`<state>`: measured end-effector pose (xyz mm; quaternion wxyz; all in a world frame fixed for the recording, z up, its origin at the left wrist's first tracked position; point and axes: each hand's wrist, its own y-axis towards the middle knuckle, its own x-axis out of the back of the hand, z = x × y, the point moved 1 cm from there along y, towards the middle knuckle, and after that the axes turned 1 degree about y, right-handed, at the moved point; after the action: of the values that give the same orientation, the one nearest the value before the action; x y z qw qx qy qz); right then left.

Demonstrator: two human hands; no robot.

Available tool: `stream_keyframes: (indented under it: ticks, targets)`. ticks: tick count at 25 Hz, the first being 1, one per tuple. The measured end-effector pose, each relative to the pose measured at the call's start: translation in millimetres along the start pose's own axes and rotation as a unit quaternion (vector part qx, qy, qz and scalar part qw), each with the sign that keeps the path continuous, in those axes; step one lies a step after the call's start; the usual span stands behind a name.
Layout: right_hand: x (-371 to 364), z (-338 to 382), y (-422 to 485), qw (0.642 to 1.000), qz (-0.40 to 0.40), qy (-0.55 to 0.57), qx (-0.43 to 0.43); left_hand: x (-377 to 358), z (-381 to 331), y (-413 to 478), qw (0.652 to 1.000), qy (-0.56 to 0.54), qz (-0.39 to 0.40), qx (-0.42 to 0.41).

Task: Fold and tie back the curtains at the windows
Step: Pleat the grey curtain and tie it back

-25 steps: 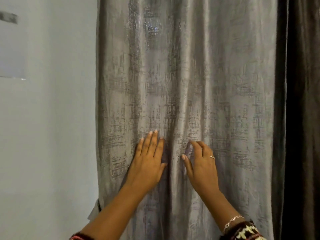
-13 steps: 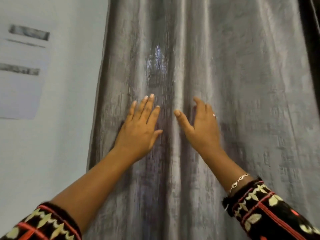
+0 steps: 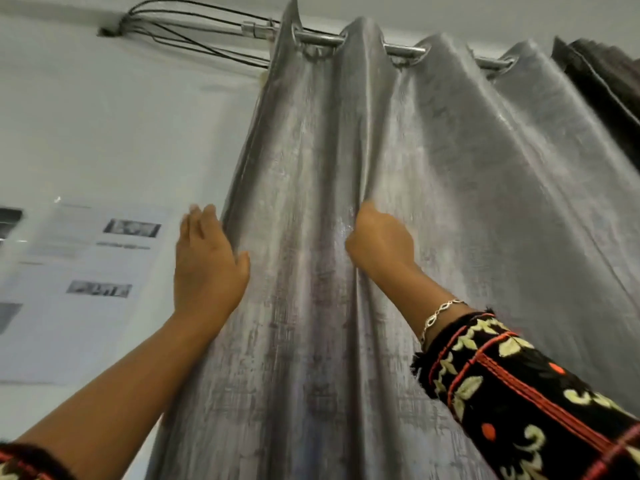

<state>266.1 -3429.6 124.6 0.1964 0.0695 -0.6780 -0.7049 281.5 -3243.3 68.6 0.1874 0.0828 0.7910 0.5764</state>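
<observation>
**A:** Head view. Where's the curtain?

**B:** The grey curtain (image 3: 433, 202) hangs full length from the rod (image 3: 322, 39) at 12 o'clock. It fills the middle and the whole 3 o'clock side, in loose pleats spread wide along the rod. A darker curtain (image 3: 602, 74) is bunched at 2 o'clock.

**A:** Hands?

**B:** Both are raised and on the grey cloth. The left hand (image 3: 207, 268) is at 9 o'clock of centre, on the curtain's outer edge. Its grip is spread, fingers straight along the edge and thumb lying on the front. I can't tell whether the fingers reach behind the cloth. The right hand (image 3: 381, 240) is just past centre toward 3 o'clock. Its grip is closed, fingers curled into a pleat and pinching a ridge of cloth. A stretch of curtain lies between the two hands.

**A:** Surroundings?

**B:** Printed sheets (image 3: 86, 271) on the wall at 9 o'clock. Cables (image 3: 194, 32) at 11 o'clock, running toward the rod's end.

**A:** Progress?

**B:** Early, by my reading. Nothing is gathered, no folds are stacked and no tie is in sight. It looks like the first pleat is being taken up. Still to do: draw the pleats together, fold, tie back. Then the darker curtain, if it counts.
</observation>
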Motion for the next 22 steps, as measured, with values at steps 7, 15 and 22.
stream_keyframes:
  ticks: [7, 15, 22]
  targets:
    - [-8.3, 62.2, 14.1, 0.992, 0.046, 0.111, 0.04, 13.8, 13.5, 15.3, 0.994, -0.044, 0.092, 0.025]
    - [7.1, 86.0, 28.5, 0.976, 0.092, 0.177, 0.087, 19.7, 14.6, 20.7, 0.991, -0.087, 0.078, 0.062]
    - [21.3, 21.3, 25.7, 0.998, -0.039, 0.04, 0.041, 13.6, -22.6, 3.8, 0.996, -0.057, 0.058, 0.021]
